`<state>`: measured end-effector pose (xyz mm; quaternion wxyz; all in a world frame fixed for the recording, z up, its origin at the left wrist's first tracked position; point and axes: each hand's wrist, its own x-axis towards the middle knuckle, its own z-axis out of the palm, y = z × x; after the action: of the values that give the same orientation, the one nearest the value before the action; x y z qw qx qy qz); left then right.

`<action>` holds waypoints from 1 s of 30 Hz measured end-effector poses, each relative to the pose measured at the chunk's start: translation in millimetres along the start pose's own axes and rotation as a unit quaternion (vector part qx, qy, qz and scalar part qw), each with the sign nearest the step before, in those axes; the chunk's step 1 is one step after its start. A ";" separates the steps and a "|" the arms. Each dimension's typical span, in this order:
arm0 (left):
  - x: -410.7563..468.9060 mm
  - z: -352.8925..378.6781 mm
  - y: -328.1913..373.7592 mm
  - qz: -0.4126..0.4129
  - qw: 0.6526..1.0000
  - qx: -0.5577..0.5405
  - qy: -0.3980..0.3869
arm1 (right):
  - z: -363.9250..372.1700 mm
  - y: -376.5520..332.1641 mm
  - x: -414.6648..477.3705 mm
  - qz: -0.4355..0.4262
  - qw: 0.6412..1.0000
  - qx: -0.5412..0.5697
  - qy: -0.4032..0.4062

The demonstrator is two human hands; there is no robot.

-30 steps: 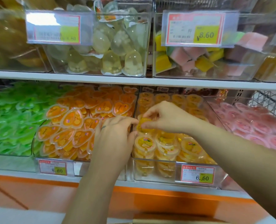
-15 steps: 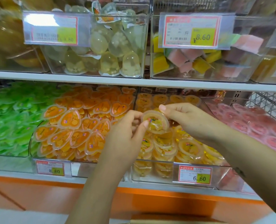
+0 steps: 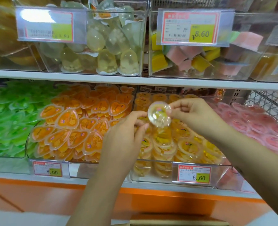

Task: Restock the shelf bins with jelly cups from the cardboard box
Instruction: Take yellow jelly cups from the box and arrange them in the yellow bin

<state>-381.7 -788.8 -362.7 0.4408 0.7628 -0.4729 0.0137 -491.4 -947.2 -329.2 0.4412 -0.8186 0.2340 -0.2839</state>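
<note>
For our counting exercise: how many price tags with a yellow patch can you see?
4: upper-left tag, upper-right tag, lower-left tag, lower-right tag. More may be hidden beyond the edges.

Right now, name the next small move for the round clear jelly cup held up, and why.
Probably lower the round clear jelly cup, pinched by the right hand, into the clear plastic bin of round yellow cups beneath; it matches those and hangs above them.
</note>
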 end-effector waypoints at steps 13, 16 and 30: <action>2.2 -0.6 -6.2 0.015 0.981 0.183 -0.055 | 16.0 60.3 99.2 0.209 0.938 -0.263 0.080; 1.0 -1.0 -7.3 0.007 0.980 0.186 -0.070 | 18.5 60.2 102.6 0.183 0.943 -0.268 0.073; -1.0 3.1 -5.5 0.015 0.976 0.201 -0.078 | -1.5 10.4 -0.3 -0.049 0.977 -0.195 -0.065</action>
<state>-379.4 -789.3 -368.7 0.2402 0.8272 -0.5049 0.0553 -494.0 -953.0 -337.5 0.2725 -0.9161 0.2154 -0.2002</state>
